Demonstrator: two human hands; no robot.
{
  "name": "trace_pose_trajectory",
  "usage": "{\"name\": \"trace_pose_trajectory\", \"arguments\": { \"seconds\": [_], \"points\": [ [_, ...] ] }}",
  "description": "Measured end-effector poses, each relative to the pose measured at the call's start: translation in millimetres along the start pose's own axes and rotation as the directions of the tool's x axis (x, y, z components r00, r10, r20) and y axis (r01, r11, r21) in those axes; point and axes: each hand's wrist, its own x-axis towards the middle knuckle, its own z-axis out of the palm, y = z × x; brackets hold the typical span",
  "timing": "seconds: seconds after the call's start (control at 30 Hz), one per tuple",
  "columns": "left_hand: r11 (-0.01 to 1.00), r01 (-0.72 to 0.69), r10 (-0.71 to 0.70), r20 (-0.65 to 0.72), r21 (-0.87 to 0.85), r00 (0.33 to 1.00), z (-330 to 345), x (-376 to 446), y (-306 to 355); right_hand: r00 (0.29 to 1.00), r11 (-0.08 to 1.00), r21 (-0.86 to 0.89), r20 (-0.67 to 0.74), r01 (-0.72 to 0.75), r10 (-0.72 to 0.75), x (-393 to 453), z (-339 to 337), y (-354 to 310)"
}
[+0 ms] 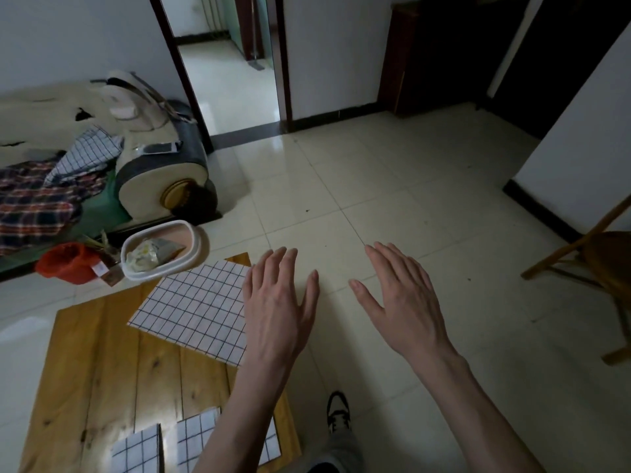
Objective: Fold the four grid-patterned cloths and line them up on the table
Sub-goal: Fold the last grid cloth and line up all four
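Both hands empty, fingers spread and straight, palms down, held over the floor beyond the table's right edge. Left hand [278, 302] sat just right of one folded grid cloth [194, 308] lying flat on the table [95, 363]; right hand [401, 298] well clear of it. Two more folded cloths [140, 452] [198, 435] lay nearer me, beneath the left forearm. A fourth grid-patterned cloth [87, 155] seemed to lie crumpled on the sofa, far left. I judged the fabric light, limp and non-fragile; best pinched at two corners.
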Motion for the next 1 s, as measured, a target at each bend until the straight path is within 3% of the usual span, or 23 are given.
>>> {"name": "trace_pose_trajectory", "arguments": {
  "seconds": [0.53,1.0],
  "points": [
    [0.994,0.021,-0.02,-0.014,0.103,1.0,65,179,-26,0.998,0.997,0.026,0.004,0.07,-0.07,212,33,51],
    [0.961,0.196,-0.181,-0.094,0.197,0.979,115,309,-30,0.971,0.968,0.127,0.075,0.218,-0.229,391,86,76]
  ]
}}
